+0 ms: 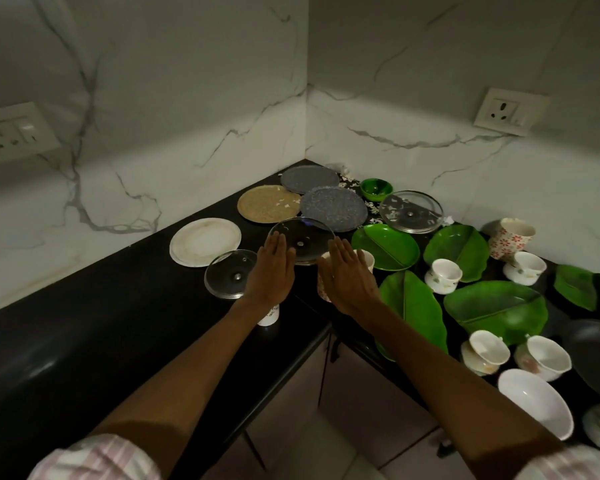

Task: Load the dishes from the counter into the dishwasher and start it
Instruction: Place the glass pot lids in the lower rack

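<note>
Nearest, bare tiled floor (343, 410) fills the inner angle of the black L-shaped counter (84, 323), whose front edges meet just below the hands. The counter's near left stretch lies bare. On the near right sit a white bowl (537, 401), white cups (489, 348) and a dark pan (596, 355), all appearing empty, with green leaf-shaped plates (496, 308) just beyond.

The left hand (271, 271) and right hand (349, 275) reach forward side by side, apart, palms down, fingers straight and together, gripping nothing. A small glass lid (231, 273) lies just left of the left hand. A larger glass lid (300, 239) lies under both sets of fingertips; whether they touch it cannot be told.

Farther left rests a white plate (205, 240). Toward the corner lie a tan plate (269, 207) carrying pale scraps, two grey speckled plates (333, 207), a green bowl (376, 188) and another glass lid (411, 211).
</note>
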Action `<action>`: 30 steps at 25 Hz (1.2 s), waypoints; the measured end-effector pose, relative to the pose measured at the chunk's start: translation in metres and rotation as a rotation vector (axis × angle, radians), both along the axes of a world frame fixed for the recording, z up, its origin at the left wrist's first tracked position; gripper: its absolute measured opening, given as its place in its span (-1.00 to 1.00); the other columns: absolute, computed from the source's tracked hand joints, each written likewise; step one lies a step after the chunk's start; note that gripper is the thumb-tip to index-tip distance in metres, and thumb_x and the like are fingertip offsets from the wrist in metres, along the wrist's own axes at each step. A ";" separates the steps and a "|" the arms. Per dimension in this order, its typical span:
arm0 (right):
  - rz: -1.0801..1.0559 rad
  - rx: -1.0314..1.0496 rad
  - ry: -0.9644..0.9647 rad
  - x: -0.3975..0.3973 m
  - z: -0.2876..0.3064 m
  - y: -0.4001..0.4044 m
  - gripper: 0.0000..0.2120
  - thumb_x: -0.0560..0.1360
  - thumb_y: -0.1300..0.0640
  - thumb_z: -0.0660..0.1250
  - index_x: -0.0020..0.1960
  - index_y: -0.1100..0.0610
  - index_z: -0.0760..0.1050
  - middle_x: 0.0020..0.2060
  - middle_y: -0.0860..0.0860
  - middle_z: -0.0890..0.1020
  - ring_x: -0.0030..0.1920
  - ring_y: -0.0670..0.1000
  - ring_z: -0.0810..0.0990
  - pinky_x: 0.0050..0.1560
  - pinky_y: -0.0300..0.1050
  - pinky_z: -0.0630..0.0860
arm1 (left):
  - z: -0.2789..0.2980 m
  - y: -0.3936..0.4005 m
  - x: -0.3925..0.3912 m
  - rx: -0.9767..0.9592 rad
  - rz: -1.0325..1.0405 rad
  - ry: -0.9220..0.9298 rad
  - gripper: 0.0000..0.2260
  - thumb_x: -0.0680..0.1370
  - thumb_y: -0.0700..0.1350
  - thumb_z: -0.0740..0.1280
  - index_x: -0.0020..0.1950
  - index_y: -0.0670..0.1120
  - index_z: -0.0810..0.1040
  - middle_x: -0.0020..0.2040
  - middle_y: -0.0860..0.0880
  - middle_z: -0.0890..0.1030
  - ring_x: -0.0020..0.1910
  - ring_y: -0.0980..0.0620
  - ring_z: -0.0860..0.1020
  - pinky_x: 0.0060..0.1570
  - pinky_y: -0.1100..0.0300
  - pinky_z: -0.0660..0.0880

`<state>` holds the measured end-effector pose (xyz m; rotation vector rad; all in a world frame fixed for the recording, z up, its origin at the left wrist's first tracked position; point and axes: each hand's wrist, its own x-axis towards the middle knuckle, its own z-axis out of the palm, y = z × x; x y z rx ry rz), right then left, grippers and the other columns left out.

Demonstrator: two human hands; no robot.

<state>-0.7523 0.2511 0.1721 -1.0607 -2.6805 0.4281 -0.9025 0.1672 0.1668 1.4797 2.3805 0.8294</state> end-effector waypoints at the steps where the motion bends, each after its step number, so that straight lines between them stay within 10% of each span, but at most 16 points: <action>1: 0.009 -0.009 0.006 -0.007 -0.002 0.004 -0.43 0.68 -0.08 -0.08 0.58 0.22 0.01 0.58 0.13 0.04 0.58 0.06 -0.08 0.56 0.06 -0.14 | 0.000 0.003 -0.006 0.011 0.030 -0.038 -0.52 0.69 -0.06 0.01 0.57 -0.24 0.05 0.59 -0.20 0.04 0.58 -0.16 -0.02 0.52 -0.04 -0.01; 10: 0.058 -0.108 0.127 -0.055 -0.013 0.028 -0.53 0.68 -0.05 0.00 0.47 0.19 0.30 0.44 0.14 0.40 0.47 0.08 0.32 0.36 -0.02 0.33 | 0.011 0.041 -0.049 -0.009 0.105 0.005 -0.51 0.71 0.03 -0.04 0.58 -0.19 0.08 0.59 -0.15 0.09 0.57 -0.10 0.02 0.53 -0.02 0.02; 15: 0.103 -0.306 0.140 -0.085 -0.039 0.040 -0.71 0.67 -0.02 0.09 -0.03 0.11 0.49 -0.24 0.00 0.57 -0.22 -0.04 0.58 -0.29 -0.25 0.35 | 0.011 0.064 -0.071 -0.054 0.234 -0.031 -0.50 0.68 0.05 0.09 0.55 -0.17 0.17 0.54 -0.18 0.22 0.54 -0.14 0.16 0.45 -0.04 0.18; 27: -0.032 -0.734 0.152 -0.156 -0.082 0.044 -0.67 0.55 0.10 0.32 -0.34 0.17 0.38 -0.42 0.08 0.46 -0.37 -0.01 0.46 -0.28 -0.23 0.41 | -0.014 0.106 -0.119 -0.094 0.250 -0.225 -0.63 0.63 -0.07 0.25 0.34 -0.27 0.44 0.28 -0.26 0.53 0.22 -0.19 0.53 0.13 0.04 0.46; 30: -0.128 -0.998 0.180 -0.169 -0.094 0.043 -0.78 0.54 0.09 0.33 -0.20 0.22 0.48 -0.28 0.16 0.54 -0.24 0.06 0.54 0.00 -0.03 0.57 | -0.029 0.122 -0.135 -0.195 0.246 -0.323 -0.65 0.62 -0.02 0.26 0.30 -0.23 0.47 0.24 -0.20 0.56 0.09 -0.09 0.57 -0.05 0.18 0.46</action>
